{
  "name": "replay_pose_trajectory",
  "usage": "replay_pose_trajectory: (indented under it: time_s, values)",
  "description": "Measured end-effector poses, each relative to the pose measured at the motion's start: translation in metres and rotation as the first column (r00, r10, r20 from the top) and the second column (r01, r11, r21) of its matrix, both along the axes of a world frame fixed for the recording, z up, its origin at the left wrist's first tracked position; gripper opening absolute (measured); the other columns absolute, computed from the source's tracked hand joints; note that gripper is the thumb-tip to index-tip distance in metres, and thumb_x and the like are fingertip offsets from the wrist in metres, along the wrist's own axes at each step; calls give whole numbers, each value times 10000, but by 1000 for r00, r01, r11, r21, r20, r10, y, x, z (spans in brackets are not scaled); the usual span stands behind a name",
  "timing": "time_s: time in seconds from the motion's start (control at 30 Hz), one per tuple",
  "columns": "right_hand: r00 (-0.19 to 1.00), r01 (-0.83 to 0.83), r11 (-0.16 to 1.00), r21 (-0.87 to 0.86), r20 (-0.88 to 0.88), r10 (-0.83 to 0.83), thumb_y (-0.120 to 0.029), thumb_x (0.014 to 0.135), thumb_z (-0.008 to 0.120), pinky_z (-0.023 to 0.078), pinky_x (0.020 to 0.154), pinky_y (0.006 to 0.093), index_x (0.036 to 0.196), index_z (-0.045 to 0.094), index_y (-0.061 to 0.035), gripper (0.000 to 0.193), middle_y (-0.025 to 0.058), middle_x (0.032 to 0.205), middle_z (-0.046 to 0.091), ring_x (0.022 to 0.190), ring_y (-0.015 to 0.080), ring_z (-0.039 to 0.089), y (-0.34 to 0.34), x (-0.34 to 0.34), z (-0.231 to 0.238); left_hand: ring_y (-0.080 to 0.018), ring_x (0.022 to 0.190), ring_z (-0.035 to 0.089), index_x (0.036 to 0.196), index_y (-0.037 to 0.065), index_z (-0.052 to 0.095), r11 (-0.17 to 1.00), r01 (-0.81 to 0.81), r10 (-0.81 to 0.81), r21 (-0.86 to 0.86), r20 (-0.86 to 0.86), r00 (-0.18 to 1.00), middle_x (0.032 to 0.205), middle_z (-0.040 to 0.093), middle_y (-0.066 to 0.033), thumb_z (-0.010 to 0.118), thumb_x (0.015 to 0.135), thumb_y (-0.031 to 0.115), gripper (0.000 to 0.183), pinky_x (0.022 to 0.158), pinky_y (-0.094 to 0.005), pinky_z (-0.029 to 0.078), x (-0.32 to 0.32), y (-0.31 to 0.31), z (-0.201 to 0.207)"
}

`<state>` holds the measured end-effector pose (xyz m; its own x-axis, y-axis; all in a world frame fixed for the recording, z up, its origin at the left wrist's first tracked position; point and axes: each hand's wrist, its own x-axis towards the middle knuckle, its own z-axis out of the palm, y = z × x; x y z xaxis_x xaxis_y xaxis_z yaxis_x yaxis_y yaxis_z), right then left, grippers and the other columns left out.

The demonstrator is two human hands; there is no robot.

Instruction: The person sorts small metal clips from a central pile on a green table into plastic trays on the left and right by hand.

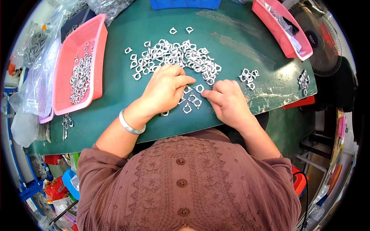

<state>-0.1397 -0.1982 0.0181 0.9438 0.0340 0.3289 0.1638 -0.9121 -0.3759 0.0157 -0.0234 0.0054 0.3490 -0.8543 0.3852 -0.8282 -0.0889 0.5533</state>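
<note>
A pile of small silvery metal ring pieces [169, 54] lies on the green table. My left hand [163, 86] rests at the pile's near edge, its fingers curled and the index finger reaching right. Whatever may be in its fingers is hidden. Across from it, my right hand [230, 103] has its fingers bent in and its index fingertip against or very close to a loose ring piece [199, 88]. I cannot make out anything inside its grip. Several more loose ring pieces [194, 101] lie between the two hands, with one [165, 113] beside my left wrist.
A pink basket [99, 63] holding more ring pieces stands at the left; another pink basket [283, 38] is at the far right. A blue bin [185, 4] sits at the back. Small piles lie near the right [249, 78] and at the table corner [303, 81]. A fan [322, 38] stands beyond.
</note>
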Motion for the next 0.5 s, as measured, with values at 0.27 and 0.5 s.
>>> replay_pose_trajectory:
  time_s: [0.27,0.5]
  values:
    - [973,207,977,47,96,-210,-151,755,762,417,772,397,932,668,-67,217,62,846,568,849,279,565,-13,5,-4,-244,922,529,1000,111,747,994,98,-100,42,42,994,951,596,-43,588,749,-45,335,858,-368,385,-8,-3,4]
    - [961,248,968,36,116,-250,-128,741,764,403,823,414,917,641,-78,220,70,917,559,921,280,544,-5,13,-7,-242,899,536,961,108,753,989,145,-144,28,-20,989,918,591,-43,571,735,-64,338,858,-359,398,-7,-2,1]
